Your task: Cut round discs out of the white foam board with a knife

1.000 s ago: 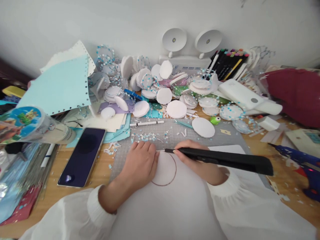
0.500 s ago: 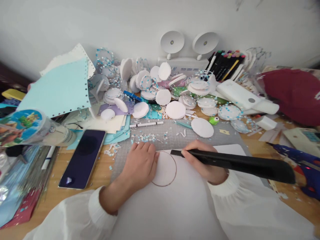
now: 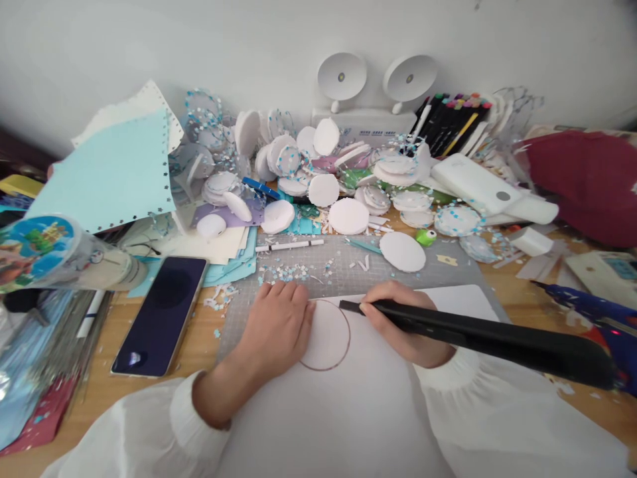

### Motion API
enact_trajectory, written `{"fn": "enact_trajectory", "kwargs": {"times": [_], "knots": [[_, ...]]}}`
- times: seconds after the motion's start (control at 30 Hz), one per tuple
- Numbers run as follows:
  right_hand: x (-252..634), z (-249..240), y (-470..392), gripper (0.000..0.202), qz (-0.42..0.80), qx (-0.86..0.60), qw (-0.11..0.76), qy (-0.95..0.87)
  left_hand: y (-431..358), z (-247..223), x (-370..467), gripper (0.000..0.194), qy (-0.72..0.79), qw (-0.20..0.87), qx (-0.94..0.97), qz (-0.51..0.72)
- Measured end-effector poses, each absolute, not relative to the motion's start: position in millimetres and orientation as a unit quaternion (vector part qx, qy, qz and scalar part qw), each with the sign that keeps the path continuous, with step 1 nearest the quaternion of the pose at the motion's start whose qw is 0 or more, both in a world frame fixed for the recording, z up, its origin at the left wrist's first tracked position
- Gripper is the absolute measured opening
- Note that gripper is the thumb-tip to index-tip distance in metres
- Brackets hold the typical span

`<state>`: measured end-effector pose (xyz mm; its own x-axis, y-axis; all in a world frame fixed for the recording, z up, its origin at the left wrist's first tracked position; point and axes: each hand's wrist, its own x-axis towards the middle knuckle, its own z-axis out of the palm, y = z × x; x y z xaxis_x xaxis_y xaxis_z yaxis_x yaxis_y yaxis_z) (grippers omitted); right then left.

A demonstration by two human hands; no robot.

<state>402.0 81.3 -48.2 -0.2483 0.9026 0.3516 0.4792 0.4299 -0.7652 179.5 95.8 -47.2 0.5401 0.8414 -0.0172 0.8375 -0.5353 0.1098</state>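
A large white sheet [image 3: 323, 418] lies in front of me, with a drawn circle [image 3: 349, 335] near its far edge. My left hand [image 3: 281, 325] rests flat over the left part of that circle, fingers side by side and pressing the sheet. In my right hand [image 3: 405, 325] is a long black tool [image 3: 478, 335], gripped close to its narrow tip. The tip is at the circle's upper right line. What the tip does to the sheet is too small to tell.
White foam discs [image 3: 348, 216] are heaped beyond the grey cutting mat [image 3: 333, 265]. A phone [image 3: 162, 315] and a cup [image 3: 104, 259] stand left. At the right are a blue glue gun [image 3: 587, 305] and a white device [image 3: 478, 186]. Paper scraps lie around.
The rear end of the black tool has swung slightly down and outward to the right. The view has shifted a little. My left hand still rests on the sheet.
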Motion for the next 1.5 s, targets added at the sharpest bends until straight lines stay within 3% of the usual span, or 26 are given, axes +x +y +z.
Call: {"fn": "enact_trajectory", "kwargs": {"times": [0.6, 1.13, 1.33, 1.5], "knots": [[396.1, -58.1, 79.1, 0.007, 0.265, -0.391, 0.407, -0.782, 96.9, -47.2, 182.3, 0.031, 0.478, 0.046, 0.877, 0.011], [392.5, -54.0, 75.6, 0.015, 0.281, -0.483, 0.405, -0.723, 96.3, -48.6, 181.7, 0.031, 0.475, 0.032, 0.879, 0.011], [396.2, -53.1, 75.8, 0.017, 0.254, -0.519, 0.454, -0.679, 96.2, -48.2, 181.1, 0.032, 0.474, 0.044, 0.879, 0.011], [394.3, -48.4, 74.7, 0.019, 0.292, -0.53, 0.43, -0.67, 96.0, -48.0, 181.4, 0.032, 0.474, 0.045, 0.88, 0.012]]}}
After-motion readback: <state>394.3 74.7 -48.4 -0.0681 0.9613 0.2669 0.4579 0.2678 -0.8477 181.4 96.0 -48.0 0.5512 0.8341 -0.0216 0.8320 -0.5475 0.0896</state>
